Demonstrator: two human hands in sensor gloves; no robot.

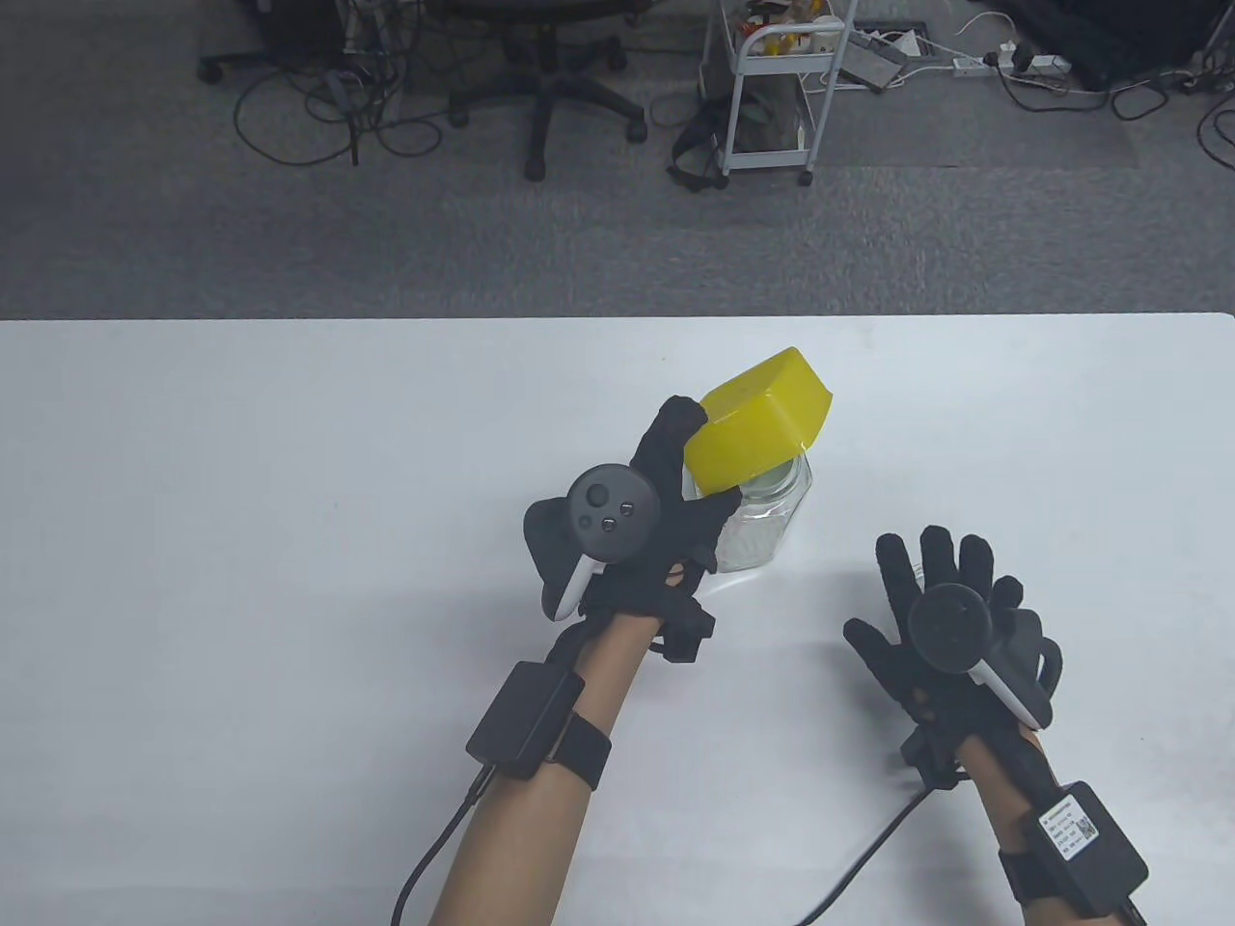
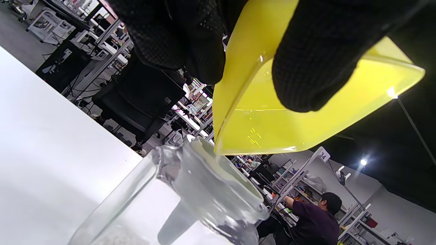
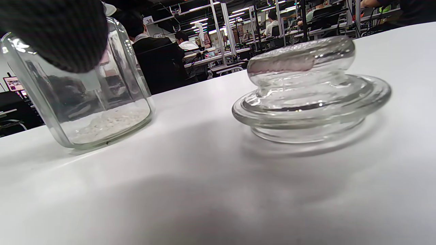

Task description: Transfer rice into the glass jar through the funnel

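My left hand (image 1: 699,458) grips a yellow plastic container (image 1: 757,424) and holds it tilted, mouth down, over a glass jar (image 1: 762,526) at the table's middle. In the left wrist view my fingers (image 2: 313,58) pinch the container's wall (image 2: 272,126), and its lower corner hangs just over a pale funnel (image 2: 211,180) seated in the jar's mouth. A shallow layer of rice (image 3: 105,124) lies in the jar (image 3: 85,102). My right hand (image 1: 946,598) is open with fingers spread, right of the jar and holding nothing. The glass lid (image 3: 310,98) lies on the table under it.
The white table (image 1: 289,579) ends at its far edge about a third of the way down the table view. Beyond it on the floor are an office chair (image 1: 545,87), a white cart (image 1: 772,87) and cables. Cables trail from both wrists to the near edge.
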